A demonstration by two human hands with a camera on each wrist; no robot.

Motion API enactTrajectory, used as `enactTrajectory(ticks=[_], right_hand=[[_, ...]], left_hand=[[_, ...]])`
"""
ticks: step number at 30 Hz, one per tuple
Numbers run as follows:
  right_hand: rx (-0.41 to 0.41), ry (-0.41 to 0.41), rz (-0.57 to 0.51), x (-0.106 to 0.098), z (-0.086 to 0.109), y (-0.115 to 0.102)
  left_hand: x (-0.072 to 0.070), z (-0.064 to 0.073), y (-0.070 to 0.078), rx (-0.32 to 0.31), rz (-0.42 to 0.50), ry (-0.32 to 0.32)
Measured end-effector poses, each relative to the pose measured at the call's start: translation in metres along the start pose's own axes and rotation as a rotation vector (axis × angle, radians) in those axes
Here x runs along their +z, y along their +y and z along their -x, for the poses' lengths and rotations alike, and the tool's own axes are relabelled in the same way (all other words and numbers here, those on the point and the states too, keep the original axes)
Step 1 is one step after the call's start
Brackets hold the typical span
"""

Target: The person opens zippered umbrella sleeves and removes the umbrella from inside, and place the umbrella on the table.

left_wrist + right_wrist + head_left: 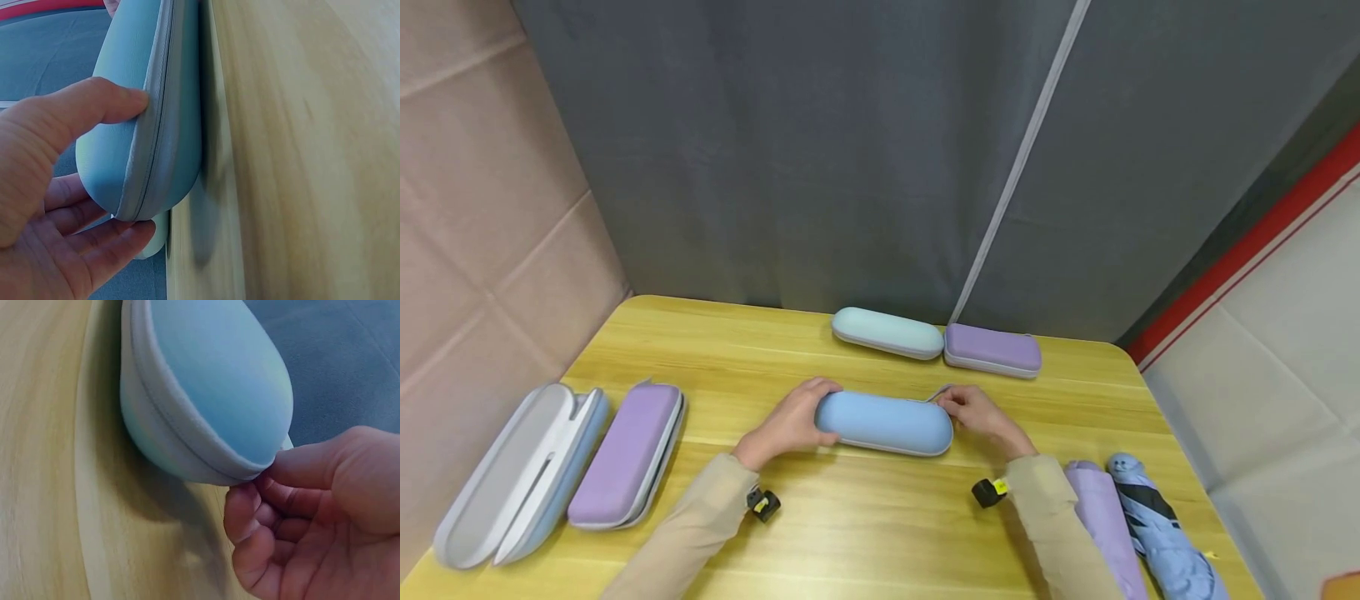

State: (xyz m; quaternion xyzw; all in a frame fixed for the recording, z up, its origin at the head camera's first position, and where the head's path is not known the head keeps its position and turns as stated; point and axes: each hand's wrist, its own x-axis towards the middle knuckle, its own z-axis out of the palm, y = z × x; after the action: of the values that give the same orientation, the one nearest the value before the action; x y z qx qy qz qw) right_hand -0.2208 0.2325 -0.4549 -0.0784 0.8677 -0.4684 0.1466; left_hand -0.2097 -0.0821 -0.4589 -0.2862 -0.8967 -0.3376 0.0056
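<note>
A blue zip-up hard case (883, 423) with a grey zip band lies mid-table, its long side running left to right. Around its left end curls my left hand (793, 421), thumb on the near side against the zip band in the left wrist view and fingers at the far side and end. At the right end, my right hand (976, 412) pinches the edge at the zip band, thumb above and curled fingers below; the zip pull itself is hidden. A thin grey strap (938, 392) shows beside those fingers. The case looks zipped along the visible side.
At the back stand a mint case (887, 332) and a purple case (992, 348). On the left are an opened blue case (512, 479) with grey lining and another purple case (627, 454). Folded umbrellas, lilac (1103, 525) and blue (1165, 533), lie front right.
</note>
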Motion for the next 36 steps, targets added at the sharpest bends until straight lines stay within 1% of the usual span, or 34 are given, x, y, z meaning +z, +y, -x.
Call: enactTrajectory(ticks=[3,8,11,14,17,21,26,30,36], right_hand=[[-0.036,0.039,0.035,0.002,0.0,-0.001],[-0.079,0.125,0.031,0.005,-0.002,-0.003],[-0.082,0.148,0.03,0.005,-0.002,-0.004],[-0.068,0.156,0.031,0.004,-0.002,-0.005],[-0.08,0.178,0.085,0.003,-0.002,-0.004],[-0.139,0.231,0.171,0.006,-0.002,-0.003],[-0.198,0.241,0.266,0.009,-0.002,0.0],[-0.23,0.247,0.334,0.011,-0.002,0.003],[-0.268,0.273,0.417,0.01,0.006,0.003]], left_hand=[[0.0,0.0,0.0,0.002,-0.004,0.001],[0.0,0.0,0.0,0.0,-0.004,0.0],[0.001,0.0,0.0,-0.005,-0.001,-0.005],[0.001,0.0,0.0,-0.007,-0.001,-0.011],[0.001,0.0,-0.001,-0.007,-0.004,-0.012],[0.001,0.0,0.0,-0.005,-0.001,-0.01],[0.001,-0.001,0.0,-0.001,-0.006,-0.008],[0.001,-0.001,0.0,-0.011,-0.005,-0.006],[0.0,-0.001,0.0,-0.016,-0.001,0.0]])
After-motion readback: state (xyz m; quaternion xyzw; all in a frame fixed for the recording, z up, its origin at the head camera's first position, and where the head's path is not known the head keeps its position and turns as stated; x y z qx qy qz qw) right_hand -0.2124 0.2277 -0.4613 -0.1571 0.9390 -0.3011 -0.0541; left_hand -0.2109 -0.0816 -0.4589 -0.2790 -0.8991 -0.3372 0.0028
